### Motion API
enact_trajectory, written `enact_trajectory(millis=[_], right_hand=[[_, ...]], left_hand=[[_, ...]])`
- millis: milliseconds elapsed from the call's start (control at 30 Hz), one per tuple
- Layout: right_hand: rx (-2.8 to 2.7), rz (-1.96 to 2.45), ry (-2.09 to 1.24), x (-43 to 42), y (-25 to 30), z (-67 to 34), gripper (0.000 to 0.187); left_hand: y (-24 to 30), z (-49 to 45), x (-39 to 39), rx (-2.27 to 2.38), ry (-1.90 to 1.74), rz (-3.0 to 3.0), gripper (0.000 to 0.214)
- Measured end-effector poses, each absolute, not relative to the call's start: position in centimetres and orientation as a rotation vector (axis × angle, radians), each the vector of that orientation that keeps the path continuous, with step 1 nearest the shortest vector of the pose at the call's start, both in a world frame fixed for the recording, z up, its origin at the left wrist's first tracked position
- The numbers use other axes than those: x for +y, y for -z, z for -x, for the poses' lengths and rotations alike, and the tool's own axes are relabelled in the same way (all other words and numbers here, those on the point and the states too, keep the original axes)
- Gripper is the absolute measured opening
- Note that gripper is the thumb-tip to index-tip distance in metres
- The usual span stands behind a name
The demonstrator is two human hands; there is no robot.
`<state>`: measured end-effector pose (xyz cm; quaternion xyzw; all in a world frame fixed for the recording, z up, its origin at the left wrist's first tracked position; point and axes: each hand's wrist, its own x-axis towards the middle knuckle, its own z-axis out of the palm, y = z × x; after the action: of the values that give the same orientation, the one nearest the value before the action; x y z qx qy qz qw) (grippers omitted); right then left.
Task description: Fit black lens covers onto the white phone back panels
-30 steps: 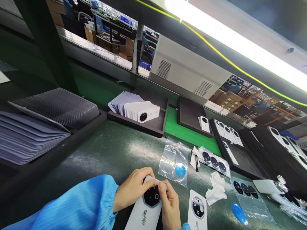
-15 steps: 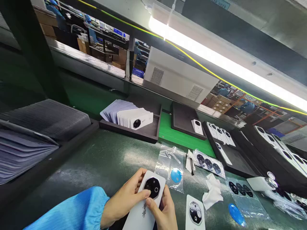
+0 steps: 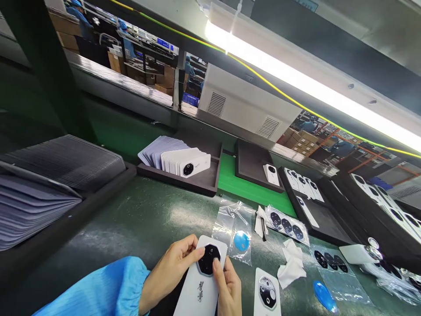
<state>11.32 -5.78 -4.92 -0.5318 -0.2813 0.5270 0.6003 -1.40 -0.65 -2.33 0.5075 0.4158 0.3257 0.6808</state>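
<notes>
Between my two hands is a white phone back cover with a black camera lens plate near its top and dark lettering below. My left hand grips its left edge, thumb on the plate's upper left rim. From the right edge my right hand holds it, thumb pressed on the plate's lower right. The fingers behind the cover are partly hidden. Right of my hands lies another white back cover with a shiny lens plate. A clear plastic bag with a blue round film lies just beyond.
A black tray holds fanned white covers. More trays stand at the right, and a rack of dark sheets at the left. Bagged lens plates, a white cloth, a blue film and a white bottle lie on the right.
My left thumb has moved up to the lens plate's upper left rim. My right thumb has shifted up and right onto its lower right part. The lettering shows more fully.
</notes>
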Motion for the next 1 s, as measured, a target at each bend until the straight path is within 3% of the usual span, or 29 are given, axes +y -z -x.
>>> enact_trajectory(millis=[233, 400, 467, 633, 733, 833, 1000], right_hand=[[-0.696, 1.294, -1.177, -5.6, 4.2, -11.3, 0.049], [-0.775, 1.326, -1.145, -5.4, 4.5, -11.1, 0.048], [-0.817, 1.332, -1.168, -5.4, 4.5, -11.0, 0.048], [-0.982, 1.242, -1.325, -5.9, 3.5, -10.4, 0.048], [-1.021, 1.174, -1.379, -6.4, 2.6, -10.5, 0.049], [-0.944, 1.238, -1.192, -6.9, 2.0, -11.9, 0.049], [-0.848, 1.343, -0.908, -8.1, 3.6, -14.9, 0.043]], left_hand=[[3.0, 1.1, -0.7, 1.049, -0.762, -1.242, 0.047], [3.0, 1.6, 0.3, 1.002, -0.741, -1.321, 0.033], [2.0, 2.4, 0.9, 0.923, -0.69, -1.39, 0.028], [-2.1, 5.7, 1.8, 0.7, -0.41, -1.678, 0.042], [-4.2, 7.9, 2.3, 0.655, -0.318, -1.863, 0.028], [-5.1, 9.5, 3.7, 0.814, -0.536, -1.915, 0.012], [-4.7, 9.0, 8.1, 1.439, -1.366, -1.869, 0.034]])
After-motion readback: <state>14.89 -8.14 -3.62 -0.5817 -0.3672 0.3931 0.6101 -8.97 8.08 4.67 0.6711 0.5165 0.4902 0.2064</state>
